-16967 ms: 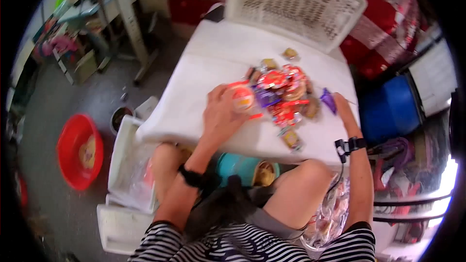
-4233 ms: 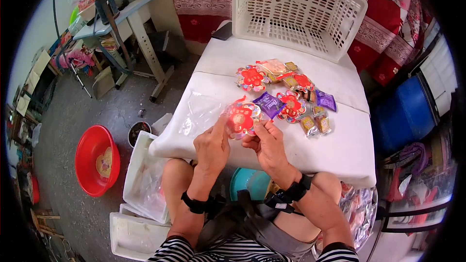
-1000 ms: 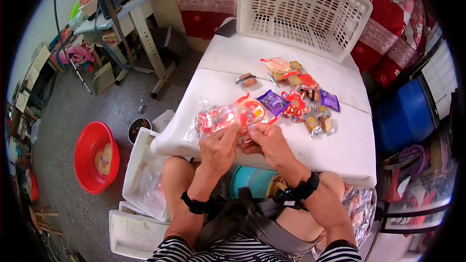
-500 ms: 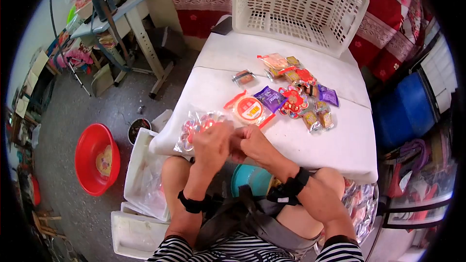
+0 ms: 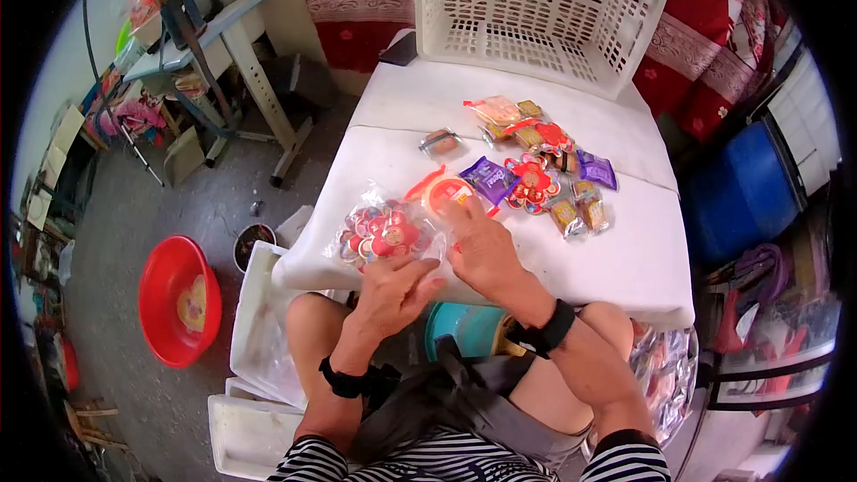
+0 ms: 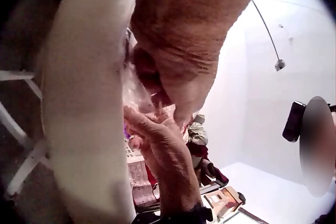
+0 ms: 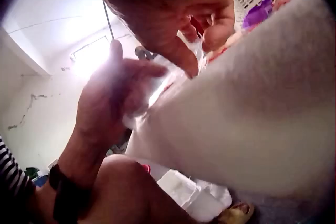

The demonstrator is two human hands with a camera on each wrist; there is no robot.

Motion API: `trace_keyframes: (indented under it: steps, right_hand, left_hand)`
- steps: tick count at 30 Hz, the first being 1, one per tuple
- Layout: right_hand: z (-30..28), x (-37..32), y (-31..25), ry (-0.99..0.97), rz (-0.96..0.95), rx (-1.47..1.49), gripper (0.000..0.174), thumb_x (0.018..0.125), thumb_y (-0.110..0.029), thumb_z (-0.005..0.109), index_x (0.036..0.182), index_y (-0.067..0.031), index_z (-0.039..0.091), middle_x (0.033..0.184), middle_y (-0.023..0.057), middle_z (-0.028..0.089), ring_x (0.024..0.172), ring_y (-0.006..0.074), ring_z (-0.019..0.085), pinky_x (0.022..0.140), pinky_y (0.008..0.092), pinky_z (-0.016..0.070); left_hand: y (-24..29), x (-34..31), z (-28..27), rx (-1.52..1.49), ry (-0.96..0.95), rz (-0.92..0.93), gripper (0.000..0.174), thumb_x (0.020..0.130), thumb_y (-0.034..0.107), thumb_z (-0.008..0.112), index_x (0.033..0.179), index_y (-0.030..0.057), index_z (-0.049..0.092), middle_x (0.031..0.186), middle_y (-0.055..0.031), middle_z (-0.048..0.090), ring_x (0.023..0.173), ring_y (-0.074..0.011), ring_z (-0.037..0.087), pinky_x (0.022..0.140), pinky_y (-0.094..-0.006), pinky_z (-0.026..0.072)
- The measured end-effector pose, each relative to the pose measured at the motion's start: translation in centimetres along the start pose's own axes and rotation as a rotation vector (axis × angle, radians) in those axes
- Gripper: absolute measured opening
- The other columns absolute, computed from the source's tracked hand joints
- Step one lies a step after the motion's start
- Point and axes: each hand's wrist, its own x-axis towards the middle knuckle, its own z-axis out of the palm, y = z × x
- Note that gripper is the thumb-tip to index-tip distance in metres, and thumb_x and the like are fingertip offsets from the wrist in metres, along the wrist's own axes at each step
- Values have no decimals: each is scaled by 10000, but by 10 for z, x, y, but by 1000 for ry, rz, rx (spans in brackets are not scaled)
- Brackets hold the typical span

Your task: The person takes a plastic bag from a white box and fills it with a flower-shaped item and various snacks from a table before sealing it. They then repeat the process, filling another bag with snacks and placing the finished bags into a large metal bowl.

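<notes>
A clear bag of red flower-shaped packets (image 5: 393, 230) lies near the table's left front edge in the head view. My left hand (image 5: 391, 293) holds its near edge, with thin plastic between thumb and fingers. Beside the bag, my right hand (image 5: 486, 254) has bent fingers, its fingertips over the lower part of a round red-and-white packet (image 5: 444, 192). In the right wrist view the right hand (image 7: 178, 16) has thumb and finger close to the plastic; whether they pinch it is unclear. A purple packet (image 5: 490, 180) touches the round one's side.
More snack packets (image 5: 533, 180) are heaped on the white-covered table (image 5: 616, 250), with a brown one (image 5: 441, 144) apart. A white plastic crate (image 5: 536, 13) stands at the back. Below are a teal bucket (image 5: 464, 330), a red basin (image 5: 178, 303) and white boxes (image 5: 254, 433).
A flower packet earlier in both hands is no longer separate. The clear bag now lies fuller beside the round packet. Since half a second ago the hands have parted, the right reaching farther forward.
</notes>
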Motion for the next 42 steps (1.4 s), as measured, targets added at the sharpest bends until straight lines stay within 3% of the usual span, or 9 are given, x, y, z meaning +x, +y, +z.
trace_keyframes:
  steps: [5,10,13,22,29,31,35,38,42]
  right_hand:
    - [14,7,13,94,-145,-8,132,733,-12,529,864,-22,535,830,186,569,721,354,575,597,415,470]
    - [0,15,13,8,232,647,131,780,-39,536,892,-8,598,686,95,589,650,152,571,579,269,473]
    - [-12,16,11,-83,378,868,132,814,-57,542,920,2,593,692,36,576,626,85,559,550,236,471]
    - [-33,28,5,-115,450,1401,121,820,-53,572,928,0,568,752,31,580,611,82,540,550,219,476]
    - [-70,24,-6,289,208,918,202,798,-38,619,994,-13,582,848,15,572,673,44,496,572,191,425]
    - [-76,17,-20,235,-143,563,253,776,-14,630,1022,-59,590,901,-16,556,718,27,479,573,192,423]
    - [-58,16,-42,418,-448,243,287,707,-39,651,986,-85,603,946,64,578,717,229,593,605,320,489]
    - [-50,11,-18,184,-414,150,215,684,-43,644,891,-76,596,855,94,551,701,305,570,591,383,472]
    - [-65,9,-12,426,-378,254,107,708,-52,670,789,-64,601,799,66,563,688,219,572,546,324,444]
  left_hand:
    - [-9,-2,-11,52,439,-160,230,745,96,658,954,5,623,735,-143,559,599,-255,557,524,-333,445]
    - [2,4,-25,114,197,-59,796,518,299,821,1208,51,511,1227,-145,443,1144,-349,394,945,-455,341]
    - [8,6,-14,137,172,29,857,512,385,818,1217,24,494,1268,-157,433,1142,-352,399,999,-481,289]
    - [-10,10,2,204,514,51,235,694,-27,597,924,-13,642,946,-142,621,857,-307,581,770,-364,466]
    - [-11,14,-12,-60,679,-154,236,682,-92,567,904,-40,630,906,-142,623,807,-261,594,734,-301,462]
    - [-5,16,-15,-116,667,-176,241,680,-108,577,906,-45,630,902,-142,622,811,-238,597,732,-287,462]
    - [1,19,-16,-208,534,-95,228,701,-82,573,918,-46,633,903,-144,621,815,-236,596,731,-287,459]
    - [8,22,-16,-202,401,-43,235,721,-59,534,934,-46,634,897,-144,617,823,-244,592,737,-289,458]
    - [4,16,-11,-398,386,-104,233,736,-43,509,937,-64,627,915,-137,616,844,-213,589,772,-282,461]
